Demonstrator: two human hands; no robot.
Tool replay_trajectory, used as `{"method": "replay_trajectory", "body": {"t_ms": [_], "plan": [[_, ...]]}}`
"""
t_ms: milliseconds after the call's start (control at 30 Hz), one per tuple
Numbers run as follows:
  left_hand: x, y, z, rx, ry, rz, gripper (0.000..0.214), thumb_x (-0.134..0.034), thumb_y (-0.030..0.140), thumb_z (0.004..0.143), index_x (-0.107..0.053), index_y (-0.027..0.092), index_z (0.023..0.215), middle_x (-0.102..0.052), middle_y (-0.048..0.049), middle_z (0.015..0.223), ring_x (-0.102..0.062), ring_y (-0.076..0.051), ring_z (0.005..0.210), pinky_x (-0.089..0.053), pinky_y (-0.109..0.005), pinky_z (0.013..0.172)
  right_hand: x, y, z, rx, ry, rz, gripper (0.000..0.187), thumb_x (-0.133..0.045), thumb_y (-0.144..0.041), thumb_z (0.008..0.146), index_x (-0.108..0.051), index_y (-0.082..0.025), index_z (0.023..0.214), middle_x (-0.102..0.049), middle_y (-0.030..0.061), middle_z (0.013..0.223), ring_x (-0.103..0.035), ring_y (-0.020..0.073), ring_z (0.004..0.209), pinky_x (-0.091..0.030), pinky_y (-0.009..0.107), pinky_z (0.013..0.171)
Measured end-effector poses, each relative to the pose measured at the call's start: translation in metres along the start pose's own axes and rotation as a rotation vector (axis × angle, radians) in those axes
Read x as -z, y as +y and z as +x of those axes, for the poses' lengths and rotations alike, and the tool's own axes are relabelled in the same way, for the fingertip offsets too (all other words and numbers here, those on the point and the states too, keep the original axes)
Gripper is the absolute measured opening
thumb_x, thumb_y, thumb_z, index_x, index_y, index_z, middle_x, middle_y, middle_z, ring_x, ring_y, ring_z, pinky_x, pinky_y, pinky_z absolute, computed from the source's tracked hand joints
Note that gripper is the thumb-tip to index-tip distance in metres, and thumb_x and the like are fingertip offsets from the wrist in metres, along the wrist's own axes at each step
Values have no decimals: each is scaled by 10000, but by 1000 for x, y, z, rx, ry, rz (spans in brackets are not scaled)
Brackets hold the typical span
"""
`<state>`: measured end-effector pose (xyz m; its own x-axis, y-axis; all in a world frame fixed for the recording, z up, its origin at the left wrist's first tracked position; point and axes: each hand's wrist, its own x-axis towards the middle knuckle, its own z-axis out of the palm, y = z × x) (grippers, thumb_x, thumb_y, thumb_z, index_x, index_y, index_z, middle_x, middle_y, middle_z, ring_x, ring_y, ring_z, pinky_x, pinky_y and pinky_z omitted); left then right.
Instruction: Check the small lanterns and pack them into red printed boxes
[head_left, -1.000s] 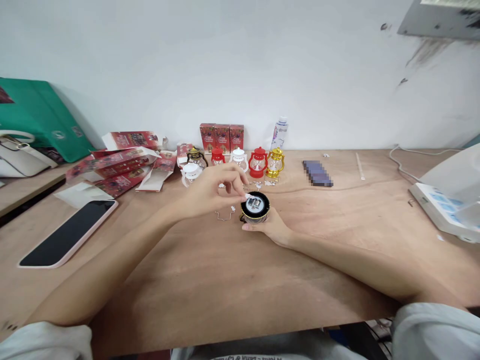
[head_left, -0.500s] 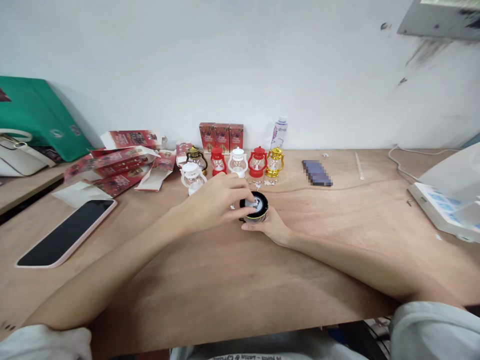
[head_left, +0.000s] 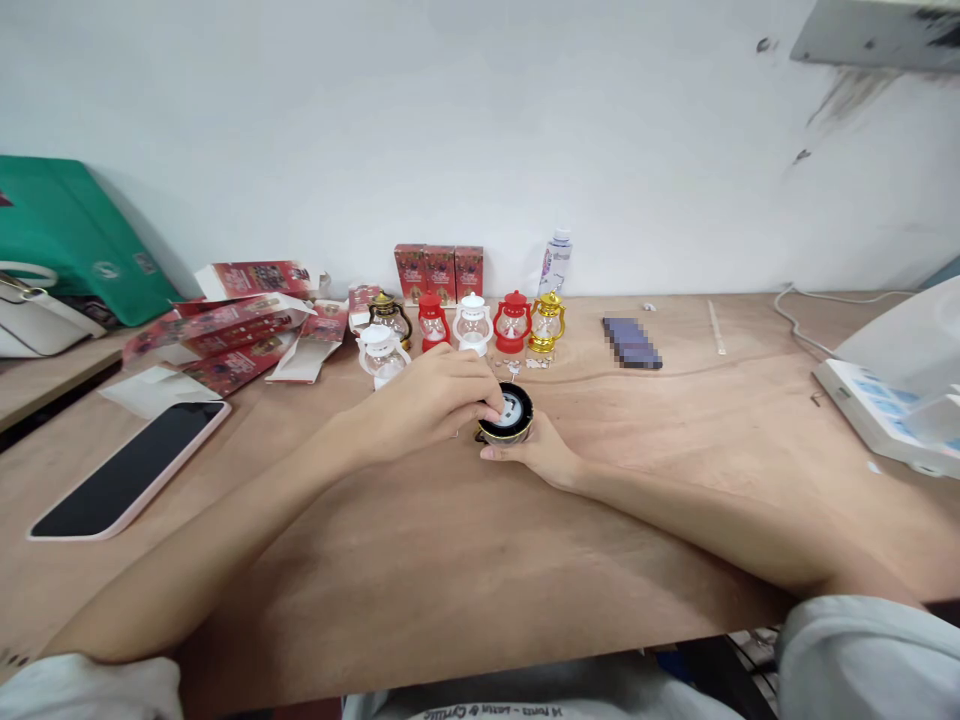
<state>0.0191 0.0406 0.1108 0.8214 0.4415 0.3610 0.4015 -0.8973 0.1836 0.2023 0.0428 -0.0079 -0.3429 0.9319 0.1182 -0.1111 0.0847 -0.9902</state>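
My right hand [head_left: 551,452] wraps around a small black-and-gold lantern [head_left: 517,432], tipped so its round black base with a white centre faces up toward me. Thumb and fingertips of my left hand [head_left: 454,395] are pinched together at the left side of that white centre; whatever lies between them is hidden. Behind stand other little lanterns: a bronze one [head_left: 390,318], two red ones [head_left: 433,322], a white one [head_left: 472,325] and a gold one [head_left: 546,325]. Another white lantern [head_left: 384,357] stands nearer, left of my left hand. Small white scraps [head_left: 537,364] lie beyond the held lantern.
Opened red cartons [head_left: 240,325] pile up at the left, with a phone [head_left: 131,470] before them. Three red boxes [head_left: 439,275] and a bottle [head_left: 555,263] stand by the wall. A blurred dark item [head_left: 632,343] and a power strip [head_left: 885,410] lie right.
My left fingers have drawn together and shifted slightly left on the base, uncovering more of its white centre. My right hand keeps its hold on the lantern. The view has shifted slightly.
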Motion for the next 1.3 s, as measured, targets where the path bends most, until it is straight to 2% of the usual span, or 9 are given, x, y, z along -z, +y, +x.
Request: {"method": "replay_trajectory", "body": {"t_ms": [167, 433, 600, 733, 800, 1000, 1067, 1133, 1300], "plan": [[-6, 0, 2, -23, 38, -30, 242, -428, 226, 957, -645, 169, 864, -676, -65, 921, -591, -160, 849, -431, -275, 790, 0, 0, 0, 10, -11, -5, 564, -869, -262, 491, -624, -201, 995, -704, 30, 1060, -627, 238, 1064, -460, 427, 993], [-4, 2, 4, 48, 5, -13, 229, -432, 255, 957, -629, 186, 863, -690, -48, 908, -585, -177, 873, -419, -313, 828, 1, -3, -1, 4, -29, -17, 557, -865, -271, 504, -630, -202, 1004, -701, 39, 1075, -620, 250, 1090, -468, 434, 983], [-1, 8, 3, 85, 82, -125, 159, -423, 216, 953, -556, 176, 877, -653, -66, 1025, -587, -178, 1004, -455, -290, 837, 1, -3, -1, 15, -34, -15, 578, -858, -271, 525, -625, -211, 1050, -700, 34, 1082, -621, 244, 1086, -460, 435, 995], [0, 12, 2, 161, 102, -289, 122, -395, 202, 950, -492, 172, 884, -627, -52, 951, -593, -132, 810, -478, -238, 681, 1, -3, -1, 13, -35, -24, 559, -855, -245, 525, -624, -210, 1033, -695, 34, 1090, -610, 249, 1109, -448, 434, 1004], [-1, 13, 2, 183, 109, -330, 113, -431, 229, 939, -492, 171, 864, -604, -36, 886, -572, -116, 750, -480, -226, 652, 1, -3, -1, 10, -32, -19, 563, -855, -240, 524, -619, -209, 1034, -691, 36, 1104, -605, 251, 1119, -444, 436, 1008], [-3, 16, 3, 346, 334, -497, 158, -651, 228, 807, -514, 166, 858, -629, -10, 834, -628, -110, 725, -545, -213, 641, 0, -3, -1, 3, -37, 2, 579, -857, -232, 516, -608, -212, 1039, -689, 32, 1115, -589, 251, 1151, -427, 435, 1031], [-2, 16, 3, 371, 378, -441, 117, -662, 223, 804, -573, 150, 820, -669, -13, 808, -643, -111, 705, -549, -211, 643, 0, -3, -1, -1, -32, 4, 566, -855, -225, 513, -609, -209, 1023, -687, 36, 1116, -587, 254, 1155, -424, 436, 1034], [-2, 15, 2, 339, 399, -334, 97, -647, 235, 829, -637, 144, 798, -700, -19, 794, -651, -112, 696, -541, -205, 636, 0, -5, -1, 1, -28, 2, 556, -854, -214, 510, -610, -207, 1009, -683, 38, 1124, -583, 257, 1161, -422, 438, 1038], [-9, 6, -2, 59, 363, 83, 209, -518, 242, 926, -712, 169, 895, -713, -47, 840, -639, -119, 728, -493, -211, 630, 0, -5, -1, 13, -35, -7, 549, -850, -216, 519, -611, -194, 1012, -684, 46, 1129, -594, 258, 1146, -429, 442, 1034]]}}
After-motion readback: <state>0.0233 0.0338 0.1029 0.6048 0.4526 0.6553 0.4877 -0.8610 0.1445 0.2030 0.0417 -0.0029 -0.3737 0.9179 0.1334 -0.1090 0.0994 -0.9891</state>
